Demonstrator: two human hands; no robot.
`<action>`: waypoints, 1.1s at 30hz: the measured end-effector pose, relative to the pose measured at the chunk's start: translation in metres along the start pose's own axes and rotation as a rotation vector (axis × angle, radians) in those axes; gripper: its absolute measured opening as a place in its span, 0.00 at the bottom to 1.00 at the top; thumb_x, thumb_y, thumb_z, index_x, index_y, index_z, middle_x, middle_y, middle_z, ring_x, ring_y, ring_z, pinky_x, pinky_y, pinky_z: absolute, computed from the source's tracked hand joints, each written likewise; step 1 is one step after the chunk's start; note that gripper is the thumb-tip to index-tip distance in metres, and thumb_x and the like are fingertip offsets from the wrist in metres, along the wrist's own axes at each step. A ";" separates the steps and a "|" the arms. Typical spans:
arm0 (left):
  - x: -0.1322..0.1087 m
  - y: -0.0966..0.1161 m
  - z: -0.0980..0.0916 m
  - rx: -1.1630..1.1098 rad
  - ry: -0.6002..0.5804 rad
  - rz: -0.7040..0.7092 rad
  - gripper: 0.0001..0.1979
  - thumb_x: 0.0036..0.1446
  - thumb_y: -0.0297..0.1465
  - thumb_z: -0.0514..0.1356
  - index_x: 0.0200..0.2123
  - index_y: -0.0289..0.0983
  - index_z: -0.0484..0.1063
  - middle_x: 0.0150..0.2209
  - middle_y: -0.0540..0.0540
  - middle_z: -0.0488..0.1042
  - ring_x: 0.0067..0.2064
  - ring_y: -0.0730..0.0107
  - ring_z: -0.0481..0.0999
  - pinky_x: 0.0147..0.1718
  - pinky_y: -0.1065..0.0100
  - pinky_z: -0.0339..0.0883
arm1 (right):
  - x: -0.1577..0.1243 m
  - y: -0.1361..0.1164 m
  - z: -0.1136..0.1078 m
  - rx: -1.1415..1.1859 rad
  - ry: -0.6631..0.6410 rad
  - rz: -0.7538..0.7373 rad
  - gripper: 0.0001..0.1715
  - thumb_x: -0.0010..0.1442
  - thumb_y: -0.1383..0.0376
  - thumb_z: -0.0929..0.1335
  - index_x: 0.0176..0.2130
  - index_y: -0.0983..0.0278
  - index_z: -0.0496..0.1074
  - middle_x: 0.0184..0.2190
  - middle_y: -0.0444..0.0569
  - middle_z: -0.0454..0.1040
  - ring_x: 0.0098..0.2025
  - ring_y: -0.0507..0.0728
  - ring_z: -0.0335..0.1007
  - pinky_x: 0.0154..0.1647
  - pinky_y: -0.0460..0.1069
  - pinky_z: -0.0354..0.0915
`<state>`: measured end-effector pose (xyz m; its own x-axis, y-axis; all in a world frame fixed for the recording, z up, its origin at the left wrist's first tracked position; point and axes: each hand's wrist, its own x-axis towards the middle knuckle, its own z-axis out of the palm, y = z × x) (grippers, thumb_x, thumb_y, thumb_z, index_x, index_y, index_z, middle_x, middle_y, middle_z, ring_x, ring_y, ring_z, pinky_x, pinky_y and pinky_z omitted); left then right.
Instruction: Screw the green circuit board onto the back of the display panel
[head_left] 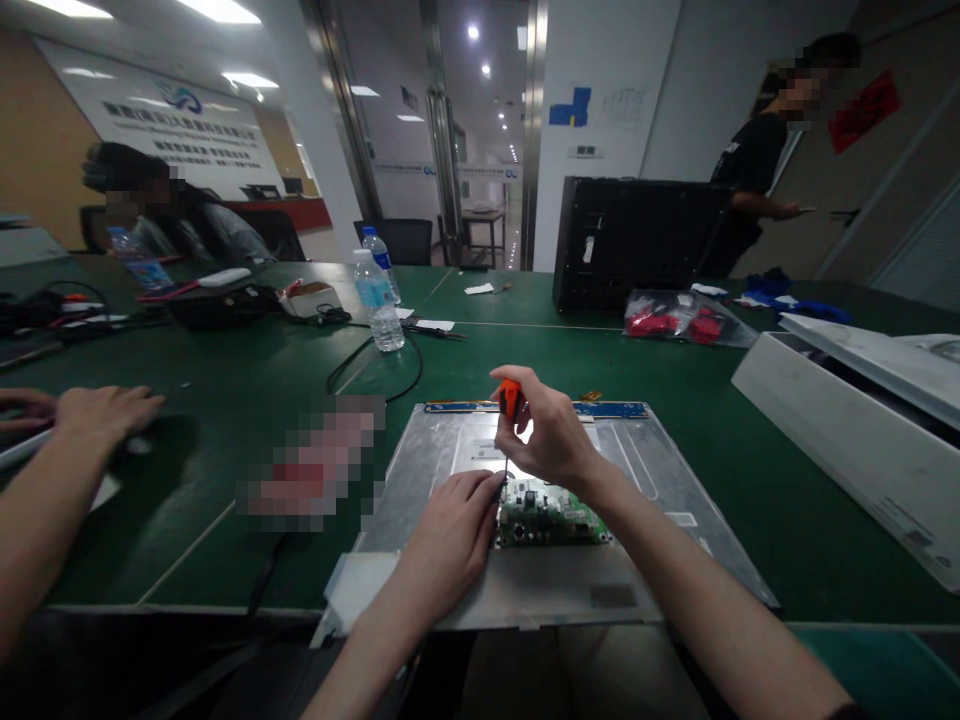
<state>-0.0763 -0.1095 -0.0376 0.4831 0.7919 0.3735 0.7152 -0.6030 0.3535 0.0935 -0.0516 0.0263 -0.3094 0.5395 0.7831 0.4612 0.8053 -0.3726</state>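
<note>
A grey metal panel lies flat on the green table in front of me, with a small green circuit board near its front middle. My right hand is closed round an orange-handled screwdriver, held upright with its thin shaft pointing down at the board's left edge. My left hand rests on the panel beside the board, its fingers curled at the screwdriver tip; what they pinch, if anything, is hidden.
Two water bottles, black cables, a black monitor back, a bag of red parts and a white casing sit on the table. Another person's hand rests at left. Two more people are behind.
</note>
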 end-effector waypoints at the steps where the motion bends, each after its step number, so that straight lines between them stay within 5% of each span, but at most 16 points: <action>1: 0.000 0.000 0.000 0.000 -0.003 0.001 0.17 0.63 0.28 0.48 0.53 0.35 0.68 0.48 0.38 0.73 0.49 0.55 0.72 0.47 0.53 0.68 | 0.000 0.000 -0.001 0.004 -0.003 -0.002 0.25 0.53 0.72 0.64 0.52 0.65 0.62 0.33 0.47 0.72 0.26 0.50 0.64 0.27 0.45 0.64; 8: 0.000 -0.001 -0.001 -0.010 -0.001 -0.001 0.17 0.64 0.29 0.48 0.53 0.35 0.68 0.49 0.38 0.73 0.50 0.55 0.72 0.48 0.53 0.68 | 0.003 0.000 -0.005 -0.067 -0.020 0.013 0.22 0.60 0.61 0.70 0.53 0.63 0.67 0.33 0.45 0.70 0.28 0.50 0.63 0.31 0.46 0.64; 26: 0.001 0.002 -0.002 -0.014 -0.006 -0.010 0.18 0.63 0.28 0.48 0.53 0.37 0.68 0.49 0.40 0.73 0.49 0.56 0.72 0.49 0.54 0.67 | 0.001 -0.001 -0.003 0.027 -0.004 0.072 0.22 0.55 0.71 0.65 0.50 0.64 0.61 0.34 0.46 0.70 0.27 0.49 0.64 0.28 0.44 0.64; 33: 0.000 0.001 -0.002 -0.017 0.003 -0.012 0.17 0.63 0.28 0.49 0.53 0.37 0.68 0.49 0.39 0.73 0.49 0.55 0.72 0.49 0.53 0.68 | 0.003 0.002 -0.005 -0.065 0.006 0.052 0.23 0.58 0.60 0.71 0.52 0.64 0.67 0.36 0.47 0.69 0.29 0.51 0.63 0.30 0.46 0.64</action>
<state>-0.0766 -0.1105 -0.0352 0.4729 0.7990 0.3716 0.7121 -0.5949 0.3728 0.0977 -0.0501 0.0306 -0.2791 0.5785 0.7664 0.5294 0.7586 -0.3798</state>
